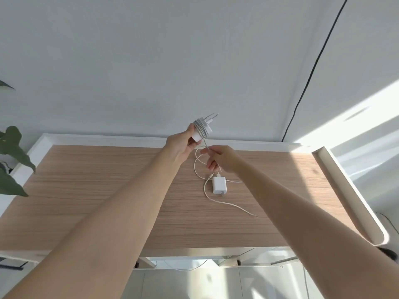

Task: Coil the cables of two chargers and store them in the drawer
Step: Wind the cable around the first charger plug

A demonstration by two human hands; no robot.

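My left hand [182,142] holds a white charger [201,129] up above the far edge of the wooden desk, with its grey cable wound several turns around the body. My right hand [220,158] pinches the free stretch of that cable [206,145] just below the charger. A second white charger [218,185] lies flat on the desk [97,190] under my right hand. Its white cable [226,203] trails loose across the wood in open loops. The drawer [190,263] shows slightly open under the desk's front edge.
A raised white rim [345,186] runs along the desk's back and right sides. Green plant leaves [10,152] hang at the left edge. A black wire [313,70] runs down the wall at the right. Bright sunlight falls on the right side.
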